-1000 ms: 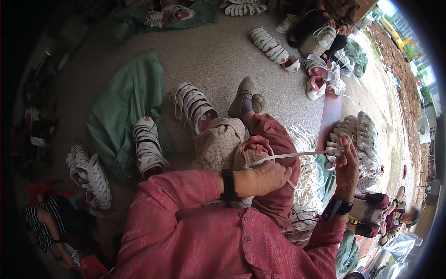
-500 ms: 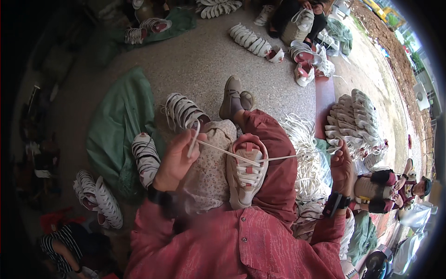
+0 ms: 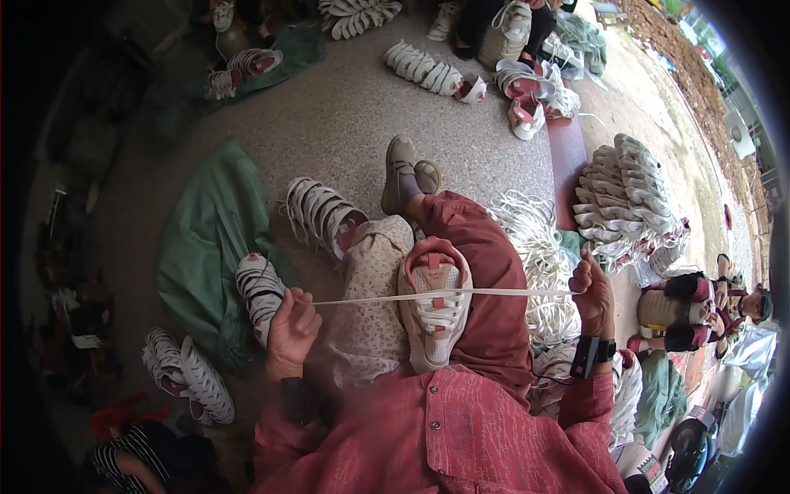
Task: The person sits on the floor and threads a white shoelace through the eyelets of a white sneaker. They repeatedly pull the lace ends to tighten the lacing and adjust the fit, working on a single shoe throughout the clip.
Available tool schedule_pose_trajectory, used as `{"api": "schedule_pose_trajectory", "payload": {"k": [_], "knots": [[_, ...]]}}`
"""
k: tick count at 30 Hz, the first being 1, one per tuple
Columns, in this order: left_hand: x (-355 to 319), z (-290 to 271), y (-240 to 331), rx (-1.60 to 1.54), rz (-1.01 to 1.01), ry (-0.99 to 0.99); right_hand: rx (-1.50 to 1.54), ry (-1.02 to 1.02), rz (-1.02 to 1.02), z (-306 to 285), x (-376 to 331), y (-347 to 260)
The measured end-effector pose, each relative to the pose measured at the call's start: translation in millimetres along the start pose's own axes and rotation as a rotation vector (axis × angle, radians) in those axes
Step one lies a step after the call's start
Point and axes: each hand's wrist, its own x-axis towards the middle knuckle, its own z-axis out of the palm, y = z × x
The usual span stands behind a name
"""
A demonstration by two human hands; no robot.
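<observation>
A white and beige shoe upper [image 3: 435,317] with a reddish lining lies on my lap, its collar away from me. White lace is threaded in rows across its front. One flat white shoelace [image 3: 510,292] stretches taut sideways over the shoe. My left hand [image 3: 294,331] is closed on the left end, in front of the patterned trouser leg. On the right, my right hand [image 3: 592,292] grips the other end near the pile of laces. Where the lace meets the top eyelets is too small to make out.
A heap of loose white laces [image 3: 539,272] lies right of my leg. Stacked shoe uppers [image 3: 625,202] stand beyond it. Left are a green sack [image 3: 210,239] and nested uppers [image 3: 321,214]. Other people sit at the top and far right.
My hands have moved apart and pulled the lace from two slanting strands into a straight, taut line. My left hand has gone left and down. The view has shifted slightly.
</observation>
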Motion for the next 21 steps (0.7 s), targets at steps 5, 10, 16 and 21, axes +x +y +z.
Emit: {"api": "schedule_pose_trajectory", "payload": {"k": [5, 10, 16, 21], "knots": [[0, 27, 11, 1.290, -0.258, 0.414, -0.852, 0.246, -0.017, 73, -5, 30], [45, 107, -19, 1.883, 0.410, -0.077, -1.200, -0.048, 0.036, 107, 10, 75], [110, 144, -95, 1.641, 0.401, -0.534, -1.268, -0.286, 0.288, 126, 15, 91], [135, 135, -113, 1.721, 0.278, -0.685, -1.106, -0.211, 0.410, 127, 18, 93]]}}
